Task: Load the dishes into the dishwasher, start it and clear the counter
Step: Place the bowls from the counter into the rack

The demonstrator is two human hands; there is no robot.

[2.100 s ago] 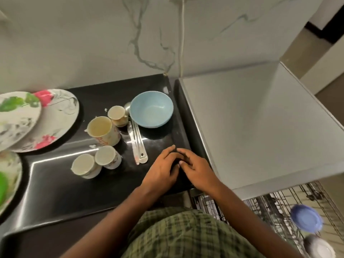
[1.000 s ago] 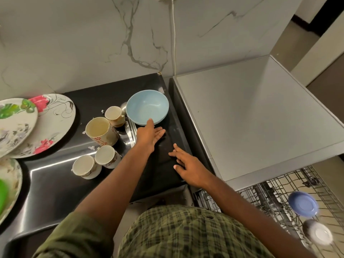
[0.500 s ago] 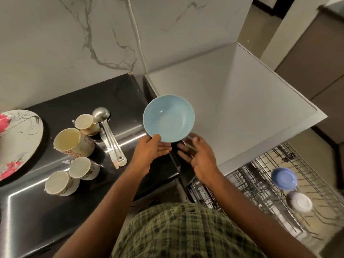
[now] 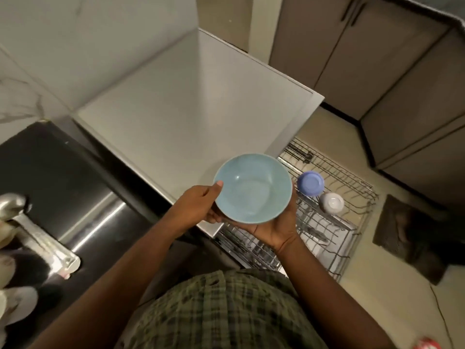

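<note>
I hold a light blue bowl [image 4: 253,187] upright with both hands, over the corner of the dishwasher's white top [image 4: 191,117]. My left hand [image 4: 198,206] grips its left rim, thumb on top. My right hand [image 4: 274,226] cups the bowl from below, its fingers mostly hidden under it. Below and to the right, the pulled-out wire rack [image 4: 334,222] holds a purple-blue bowl [image 4: 310,183] and a white bowl [image 4: 331,202], both upside down.
The black counter [image 4: 57,177] lies at left with a metal ladle [image 4: 37,230] and blurred cups [image 4: 10,293] at the frame's edge. Beige cabinets [image 4: 377,71] stand across the floor. A dark mat [image 4: 415,238] lies on the floor right of the rack.
My left hand reached the blue bowl and lifted it off the counter. My right hand joined under it. The bowl travelled right, toward the rack, and my view swung right.
</note>
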